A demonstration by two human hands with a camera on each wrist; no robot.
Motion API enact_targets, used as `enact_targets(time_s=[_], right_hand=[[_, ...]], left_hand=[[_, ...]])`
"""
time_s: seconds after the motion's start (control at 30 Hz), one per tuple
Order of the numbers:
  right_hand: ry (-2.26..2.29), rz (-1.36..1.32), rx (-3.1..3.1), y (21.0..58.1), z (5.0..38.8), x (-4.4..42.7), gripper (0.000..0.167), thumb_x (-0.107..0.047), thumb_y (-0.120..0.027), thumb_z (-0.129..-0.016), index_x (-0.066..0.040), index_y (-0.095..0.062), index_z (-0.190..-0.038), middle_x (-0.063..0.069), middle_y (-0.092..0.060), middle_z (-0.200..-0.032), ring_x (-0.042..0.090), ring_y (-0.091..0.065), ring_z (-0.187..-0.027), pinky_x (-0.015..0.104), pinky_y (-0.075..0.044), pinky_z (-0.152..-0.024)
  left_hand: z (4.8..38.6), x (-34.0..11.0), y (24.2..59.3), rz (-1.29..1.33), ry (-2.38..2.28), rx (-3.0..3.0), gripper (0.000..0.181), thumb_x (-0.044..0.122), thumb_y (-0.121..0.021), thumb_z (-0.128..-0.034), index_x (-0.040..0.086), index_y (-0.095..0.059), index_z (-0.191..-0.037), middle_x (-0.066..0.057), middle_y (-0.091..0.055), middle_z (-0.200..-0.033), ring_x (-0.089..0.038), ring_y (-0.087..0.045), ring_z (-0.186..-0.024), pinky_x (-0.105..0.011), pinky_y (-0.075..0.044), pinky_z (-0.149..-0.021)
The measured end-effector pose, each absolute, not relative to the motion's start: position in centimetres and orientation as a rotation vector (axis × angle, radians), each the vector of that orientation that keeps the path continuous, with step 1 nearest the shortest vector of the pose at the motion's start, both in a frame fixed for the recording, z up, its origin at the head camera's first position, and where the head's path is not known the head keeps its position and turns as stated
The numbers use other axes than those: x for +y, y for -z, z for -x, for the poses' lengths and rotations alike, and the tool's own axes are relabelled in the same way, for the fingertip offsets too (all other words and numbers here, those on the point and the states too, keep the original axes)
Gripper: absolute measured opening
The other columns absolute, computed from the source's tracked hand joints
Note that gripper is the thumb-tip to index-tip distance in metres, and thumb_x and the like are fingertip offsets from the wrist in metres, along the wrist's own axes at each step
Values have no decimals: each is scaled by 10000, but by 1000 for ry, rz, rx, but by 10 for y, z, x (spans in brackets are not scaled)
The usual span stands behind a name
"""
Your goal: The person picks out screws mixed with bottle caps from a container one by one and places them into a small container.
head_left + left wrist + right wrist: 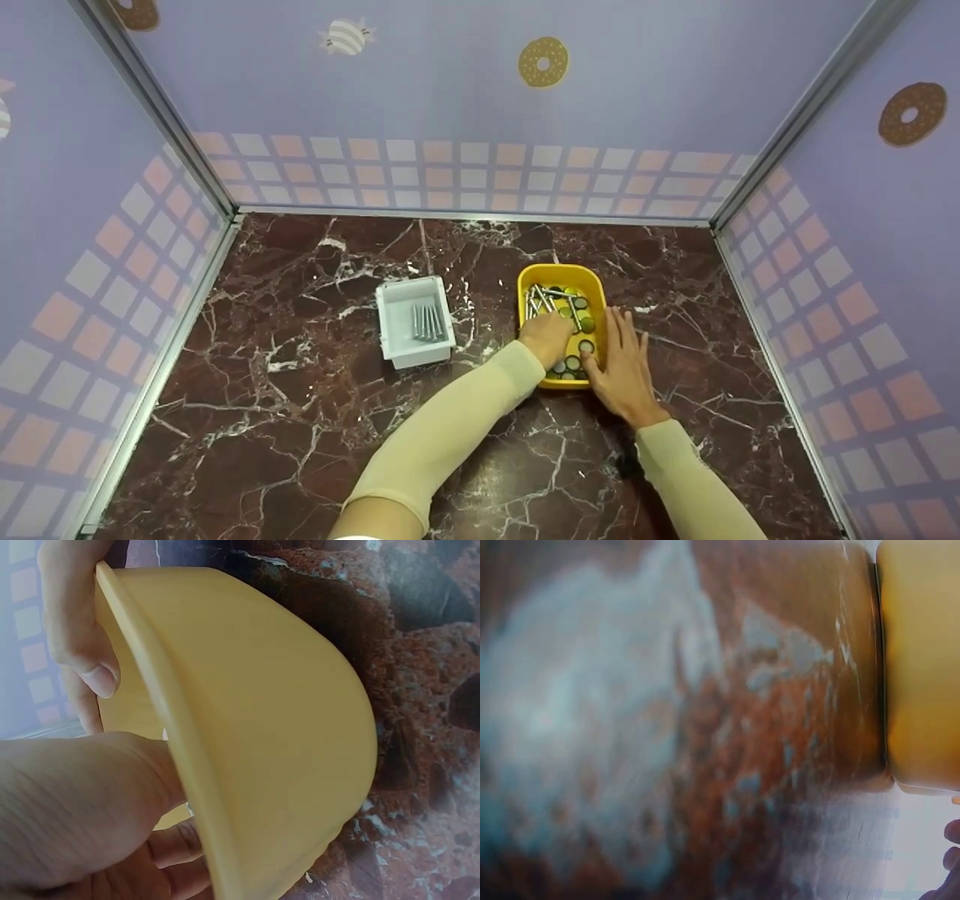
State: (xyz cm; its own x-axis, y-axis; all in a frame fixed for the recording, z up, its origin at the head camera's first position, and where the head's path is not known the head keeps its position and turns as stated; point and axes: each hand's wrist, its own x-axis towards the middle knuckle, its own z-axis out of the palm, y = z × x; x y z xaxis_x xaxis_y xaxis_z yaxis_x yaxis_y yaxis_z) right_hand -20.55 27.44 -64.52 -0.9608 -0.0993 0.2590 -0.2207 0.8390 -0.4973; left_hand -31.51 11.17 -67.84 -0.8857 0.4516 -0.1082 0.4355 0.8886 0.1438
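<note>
A yellow plastic bin (561,270) holds several long silver bolt-like fasteners (545,297) and several small round discs (587,324) with greenish rims. My left hand (549,335) reaches down into it, fingertips hidden; whether they pinch anything does not show. In the left wrist view that hand passes behind the yellow wall (255,712). My right hand (624,371) grips the bin's right side, thumb over the rim and fingers along the outside. To the left stands a small white box (401,315) with several silver fasteners (428,322) lying side by side.
Both containers stand on a dark red marbled surface (285,420). A lilac back wall (450,97) and two side walls enclose it, with metal edging along their feet. A gap of bare surface separates the white box from the yellow bin.
</note>
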Motion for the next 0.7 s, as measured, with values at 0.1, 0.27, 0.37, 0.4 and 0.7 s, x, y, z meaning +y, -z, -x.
enact_targets(time_s=[0.1,0.27,0.37,0.4,0.7], right_hand=[[-792,-248,-2799,645,205,275,891,-389,-644,-1114,0,-278,-1828,292,-317,-1889,571,-226,-1779,861,-122,-1397],[-778,-241,-2803,646,205,274,898,-387,-647,-1118,-9,-262,-1835,292,-321,-1886,570,-231,-1778,850,-130,-1402],[-768,-238,-2798,646,205,273,898,-390,-651,-1120,0,-267,-1831,294,-326,-1884,566,-240,-1778,848,-140,-1402],[-770,-239,-2796,645,205,273,896,-390,-652,-1120,1,-269,-1830,295,-328,-1883,566,-241,-1778,849,-140,-1402],[-782,-244,-2805,644,205,273,884,-368,-647,-1112,25,-286,-1816,311,-312,-1883,576,-222,-1777,859,-126,-1396]], left_hand=[[316,111,681,-717,-180,2923,191,142,-807,-1041,224,-883,-1196,-62,-887,-1221,-268,-869,-1033,-447,-737,-793],[315,109,680,-731,-201,2914,175,140,-825,-1019,201,-875,-1174,-84,-887,-1206,-295,-871,-1013,-466,-734,-762],[314,108,679,-731,-216,2914,167,145,-833,-1014,200,-876,-1166,-87,-888,-1205,-299,-872,-1014,-462,-735,-767],[314,108,678,-734,-218,2916,163,150,-840,-1013,200,-877,-1163,-86,-889,-1200,-297,-872,-1014,-458,-735,-770],[316,107,677,-753,-278,2892,108,156,-857,-1013,184,-873,-1116,-81,-889,-1164,-283,-866,-1023,-434,-730,-790]])
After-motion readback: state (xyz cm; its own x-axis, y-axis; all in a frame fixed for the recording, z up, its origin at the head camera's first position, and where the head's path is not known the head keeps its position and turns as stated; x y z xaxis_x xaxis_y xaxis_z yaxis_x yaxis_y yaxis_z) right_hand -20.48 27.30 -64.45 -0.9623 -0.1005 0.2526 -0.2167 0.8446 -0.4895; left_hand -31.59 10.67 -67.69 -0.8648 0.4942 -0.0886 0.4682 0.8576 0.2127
